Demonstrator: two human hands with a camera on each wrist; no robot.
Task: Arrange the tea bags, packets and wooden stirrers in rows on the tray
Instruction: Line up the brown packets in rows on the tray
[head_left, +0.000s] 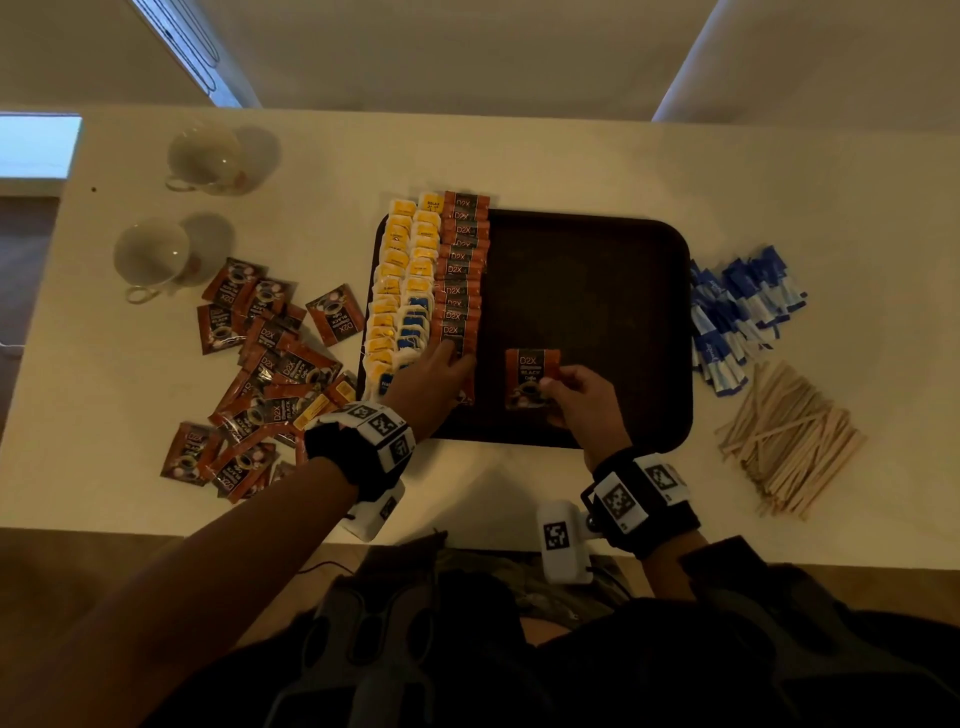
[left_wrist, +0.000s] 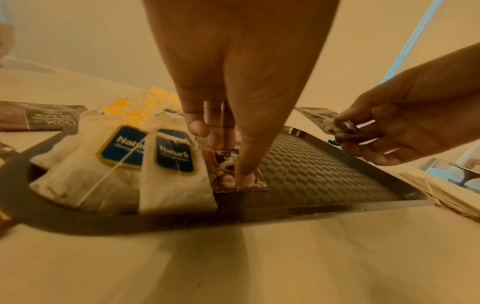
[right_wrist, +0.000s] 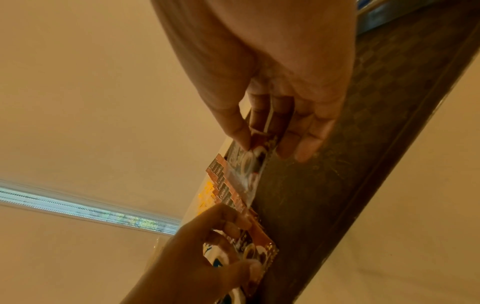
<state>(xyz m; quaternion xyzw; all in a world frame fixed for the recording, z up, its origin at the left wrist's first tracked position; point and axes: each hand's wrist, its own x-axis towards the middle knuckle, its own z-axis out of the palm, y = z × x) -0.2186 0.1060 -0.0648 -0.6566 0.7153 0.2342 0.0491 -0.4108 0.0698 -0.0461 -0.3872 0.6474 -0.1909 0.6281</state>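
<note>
1. Head view: the right hand (head_left: 582, 397) pinches a coffee packet (head_left: 531, 376) by its near edge over the tray (head_left: 597, 332); it looks light and floppy.
2. Left wrist view: the left hand (left_wrist: 233, 82) presses straight fingertips (left_wrist: 244, 176) on the packet row (left_wrist: 233, 174), beside the tea bags (left_wrist: 166, 168).
3. Right wrist view: thumb and fingers (right_wrist: 241, 133) grip glossy, likely slippery foil; edges suit holding best.

White table (head_left: 519, 156), tray (head_left: 670, 332), cups (head_left: 202, 156), packets (head_left: 260, 364), stirrers (head_left: 789, 431)
</note>
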